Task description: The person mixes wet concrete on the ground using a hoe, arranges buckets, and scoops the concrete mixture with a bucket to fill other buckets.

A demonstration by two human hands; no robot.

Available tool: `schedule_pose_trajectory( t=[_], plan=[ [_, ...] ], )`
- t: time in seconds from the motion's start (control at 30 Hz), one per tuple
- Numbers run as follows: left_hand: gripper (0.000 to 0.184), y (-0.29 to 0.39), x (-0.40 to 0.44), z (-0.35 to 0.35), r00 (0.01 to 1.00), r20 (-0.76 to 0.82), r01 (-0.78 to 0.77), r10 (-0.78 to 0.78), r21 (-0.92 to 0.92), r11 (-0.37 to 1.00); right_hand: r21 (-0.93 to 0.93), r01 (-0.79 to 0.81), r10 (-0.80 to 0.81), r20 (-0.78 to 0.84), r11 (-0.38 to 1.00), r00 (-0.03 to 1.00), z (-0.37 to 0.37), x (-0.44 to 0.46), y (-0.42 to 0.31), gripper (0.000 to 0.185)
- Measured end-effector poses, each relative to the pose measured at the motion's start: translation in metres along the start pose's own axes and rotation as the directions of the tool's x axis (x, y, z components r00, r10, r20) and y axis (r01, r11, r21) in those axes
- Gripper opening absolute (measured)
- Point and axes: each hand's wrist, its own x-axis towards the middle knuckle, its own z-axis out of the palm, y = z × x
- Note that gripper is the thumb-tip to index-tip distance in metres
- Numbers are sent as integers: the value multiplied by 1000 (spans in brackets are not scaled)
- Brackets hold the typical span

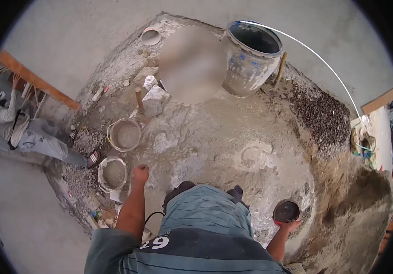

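Observation:
My left hand is curled closed in front of me, just right of a bucket of grey mortar; nothing shows in its fingers. A second mortar bucket stands a little beyond the first. On the other side, my right hand grips the near edge of a round bowl, dark inside and reddish on the outside. The bowl is over the wet grey mortar spread across the floor. Its underside is hidden from me.
A large stained drum stands at the back, a white hose reaching into it. Dark gravel and sand are heaped at right. At left, another person stands by an orange-brown board. One area is blurred.

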Motion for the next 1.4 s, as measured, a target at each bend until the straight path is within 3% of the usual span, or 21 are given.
schedule_pose_trajectory(
  t=[0.03,0.07,0.1,0.13,0.17,0.27,0.37,0.4,0.47,0.6,0.67,0.73,0.77,0.87,0.93,1.03,1.07,1.17,1.27,1.4],
  plan=[
    [28,-5,-10,-5,992,-129,14,-17,-24,1000,-57,0,1,13,998,1000,30,-76,-33,64],
    [33,-27,-7,-8,971,-68,211,-231,-218,953,-79,87,-81,82,993,993,45,-65,-21,66],
    [39,-48,-1,-8,916,30,379,-400,-398,836,-83,173,-160,142,981,977,55,-54,-8,68],
    [46,-38,-10,-23,857,125,451,-500,-652,609,-80,112,-95,193,990,976,67,-35,1,67],
    [53,-20,-21,-42,804,243,462,-543,-830,313,-76,52,-33,233,996,972,78,-15,9,66],
    [59,-30,-30,-64,827,307,327,-470,-944,-40,-24,-8,14,292,1000,956,124,0,24,61],
    [55,-47,-45,-67,824,235,316,-515,-946,74,-61,-70,87,357,996,930,154,-9,20,59],
    [54,-54,-52,-67,802,252,398,-541,-901,170,-75,-52,79,411,996,908,160,-15,18,63],
    [51,-77,-63,-59,760,269,542,-592,-765,347,-87,-46,82,465,995,882,174,-34,14,66],
    [37,-116,-104,-31,687,246,701,-684,-475,533,-90,-75,110,489,993,865,178,-77,4,65],
    [35,-171,-115,-3,824,323,536,-466,-174,826,-101,-78,117,483,992,868,175,-77,2,67],
    [34,-163,-128,-2,816,409,461,-408,-35,887,-101,-37,79,447,994,891,169,-72,3,66],
    [34,-162,-130,1,808,452,408,-378,34,912,-97,-21,61,425,995,903,166,-68,4,66],
    [31,-157,-129,9,864,384,382,-325,-81,920,-196,18,48,328,980,943,152,-52,7,64],
    [30,-135,-115,-4,859,347,438,-376,-117,891,-223,95,-26,292,970,956,145,-2,26,66],
    [30,-119,-97,-3,835,310,520,-454,-178,835,-299,65,-14,170,952,985,116,-11,20,65],
    [30,-118,-88,-3,826,292,546,-482,-202,813,-274,99,-10,307,957,951,94,-3,23,63],
    [31,-109,-71,-5,904,197,418,-379,-223,881,-371,34,7,107,928,994,62,10,26,62],
    [31,-97,-54,-6,861,288,475,-420,-158,866,-336,-26,28,1,942,1000,36,23,29,62],
    [31,-70,-41,1,891,303,399,-337,-170,901,-360,-50,-10,-163,932,987,-19,50,38,64]
  ],
)
